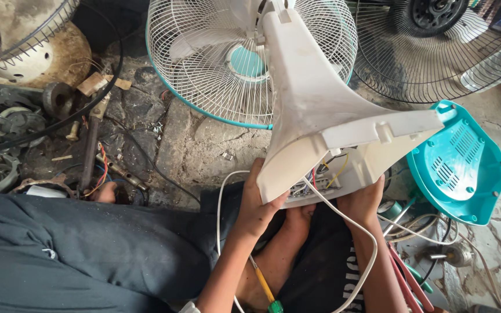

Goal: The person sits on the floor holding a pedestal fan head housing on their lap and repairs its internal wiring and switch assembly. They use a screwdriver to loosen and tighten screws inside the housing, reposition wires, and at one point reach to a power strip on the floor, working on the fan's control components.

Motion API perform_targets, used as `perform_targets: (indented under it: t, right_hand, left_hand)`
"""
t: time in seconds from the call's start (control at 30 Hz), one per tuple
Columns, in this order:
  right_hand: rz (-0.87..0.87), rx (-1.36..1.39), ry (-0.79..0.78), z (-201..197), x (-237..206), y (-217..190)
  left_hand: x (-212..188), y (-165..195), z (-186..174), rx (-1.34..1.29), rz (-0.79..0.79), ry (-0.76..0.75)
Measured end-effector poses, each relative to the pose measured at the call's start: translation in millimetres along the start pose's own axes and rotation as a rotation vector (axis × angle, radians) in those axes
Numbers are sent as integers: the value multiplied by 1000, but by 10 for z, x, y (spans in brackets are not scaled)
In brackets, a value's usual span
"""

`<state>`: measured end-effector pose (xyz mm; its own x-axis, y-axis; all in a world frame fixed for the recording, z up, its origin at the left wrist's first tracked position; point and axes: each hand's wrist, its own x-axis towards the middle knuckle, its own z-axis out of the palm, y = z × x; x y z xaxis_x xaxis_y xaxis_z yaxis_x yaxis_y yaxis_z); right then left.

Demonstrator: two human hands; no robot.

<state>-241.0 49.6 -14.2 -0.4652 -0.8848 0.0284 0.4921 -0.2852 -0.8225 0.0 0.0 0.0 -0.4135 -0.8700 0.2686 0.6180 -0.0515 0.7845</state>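
White plastic fan stand point(314, 110) — wires exposed — held by both hands.

We note a teal base cover point(458, 164) at right, a dark fan grille point(436, 55) behind it, motor parts point(4, 119) at left, and a yellow-handled screwdriver point(264, 285) on the lap.

Cracked stone floor point(198, 145), teal base cover point(456, 165) (upturned), motor parts point(4, 119)

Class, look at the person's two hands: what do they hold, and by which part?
Both the left hand and right hand grip a white fan stand by the lower edge of its open base.
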Motion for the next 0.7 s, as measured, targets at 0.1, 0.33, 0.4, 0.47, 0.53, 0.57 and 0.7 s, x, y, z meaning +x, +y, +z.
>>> perform_targets:
  t: [0.1,0.33,0.4,0.47,0.53,0.57,0.7]
  right_hand:
    - [85,88,-22,41,-85,34]
    - [21,52,49,273,-95,-52]
    - [-21,3,75,314,-102,-56]
    - [5,59,92,315,-80,-28]
    - [16,58,109,265,-74,-10]
    - [11,34,117,244,-77,20]
    - [-76,176,97,135,-41,117]
  left_hand:
    - [-9,85,-8,-11,-62,48]
    - [5,188,53,-40,-187,-69]
    - [37,243,-169,-32,-253,-262]
    - [30,219,-357,-368,-312,-275]
    - [59,43,-389,-272,-322,-202]
    - [96,-80,-346,-4,-299,-128]
    - [85,-428,-170,-203,-449,147]
